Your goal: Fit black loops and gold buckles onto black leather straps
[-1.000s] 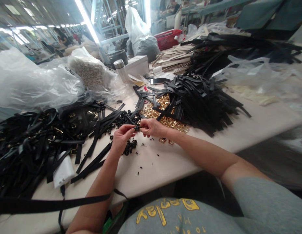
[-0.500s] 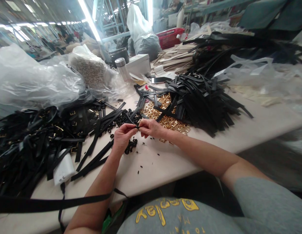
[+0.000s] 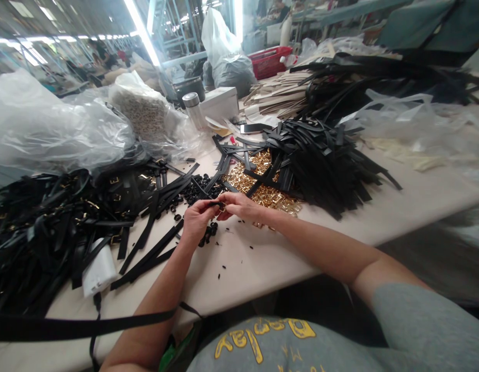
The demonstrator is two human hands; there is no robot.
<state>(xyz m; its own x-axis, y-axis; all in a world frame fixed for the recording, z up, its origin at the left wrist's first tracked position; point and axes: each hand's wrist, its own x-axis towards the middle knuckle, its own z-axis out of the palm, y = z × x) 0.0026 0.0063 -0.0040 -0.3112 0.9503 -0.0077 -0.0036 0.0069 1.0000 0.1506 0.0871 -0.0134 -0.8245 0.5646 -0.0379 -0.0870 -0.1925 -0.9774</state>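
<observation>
My left hand (image 3: 196, 218) is closed in a pinch on a black strap (image 3: 215, 203), most of which the fingers hide. Right beside it, my right hand (image 3: 241, 206) has its fingers closed at a small gold buckle (image 3: 223, 208) by the strap's end. The fingertips of both hands nearly meet above the table (image 3: 262, 263). Small black loops (image 3: 209, 233) lie in a little heap below the hands, and a larger pile of black loops (image 3: 201, 187) sits just beyond them. Behind my right hand spreads a heap of gold buckles (image 3: 276, 199).
Straps with buckles (image 3: 61, 222) are heaped at left, near a white power bank (image 3: 100, 271) with a cable. Plain black straps (image 3: 320, 160) are stacked at right. Farther back are a phone (image 3: 255, 128), a bottle (image 3: 193, 109), a red basket (image 3: 270, 62) and plastic bags (image 3: 57, 119).
Both hands have turned slightly and lowered a little. A gold buckle now shows between the fingertips, where only a small black piece was visible before.
</observation>
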